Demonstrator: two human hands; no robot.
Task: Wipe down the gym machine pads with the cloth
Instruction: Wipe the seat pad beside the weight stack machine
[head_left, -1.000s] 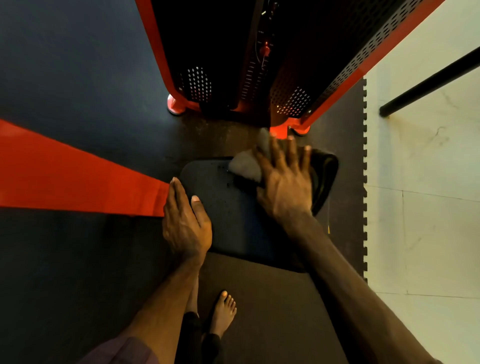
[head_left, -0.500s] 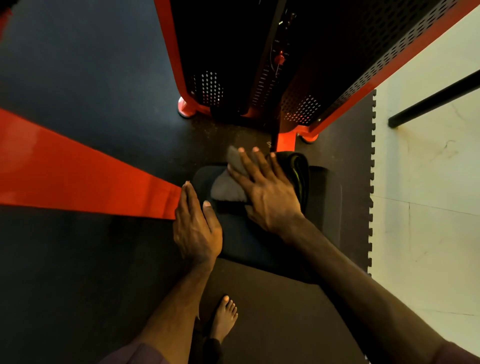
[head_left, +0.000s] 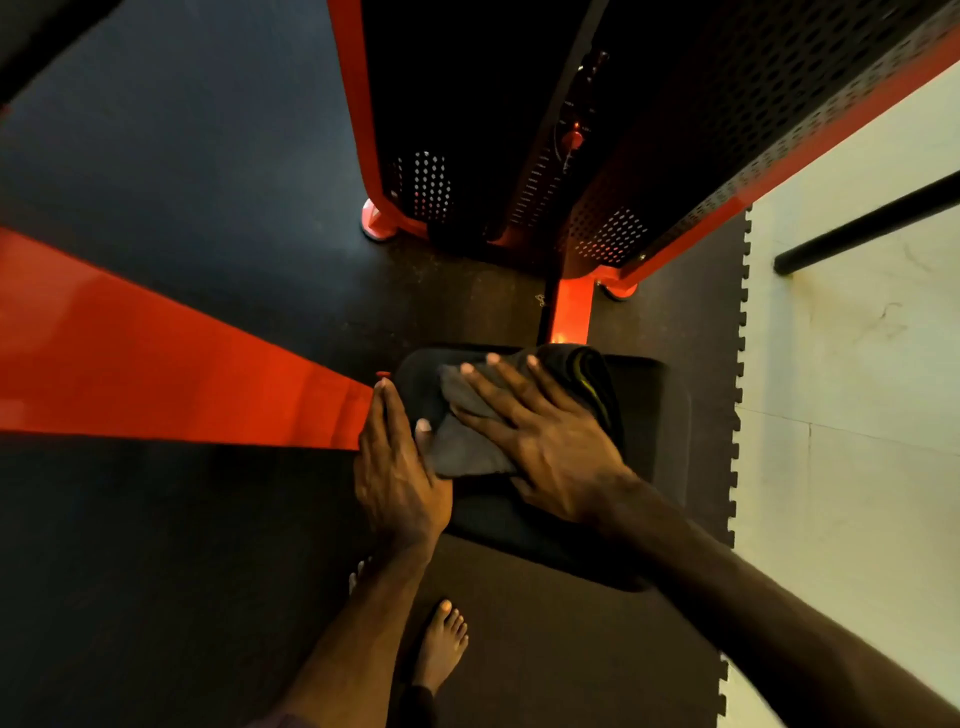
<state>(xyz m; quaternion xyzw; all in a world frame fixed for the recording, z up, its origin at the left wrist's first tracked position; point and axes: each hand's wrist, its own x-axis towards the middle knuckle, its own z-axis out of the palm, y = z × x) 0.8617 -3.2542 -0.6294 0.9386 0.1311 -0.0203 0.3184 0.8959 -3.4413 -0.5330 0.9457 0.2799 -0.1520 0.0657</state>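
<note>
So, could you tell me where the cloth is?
Head view, centre: the cloth lies on the black pad, pressed under the right hand, beside the left hand.

A single head-worn wide-angle view looks steeply down from close above, facing forward over the black padded machine seat (head_left: 644, 415), with the dark rubber floor (head_left: 156, 571) and orange steel frame (head_left: 156, 364) bending at its edges.

Dim, warm light — wide-angle edge distortion

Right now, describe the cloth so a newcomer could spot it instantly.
Find the red-framed gym machine; in front of it sits a black seat pad. The cloth is the crumpled grey rag lying on that pad, pressed under the right hand, paler than the pad.
</note>
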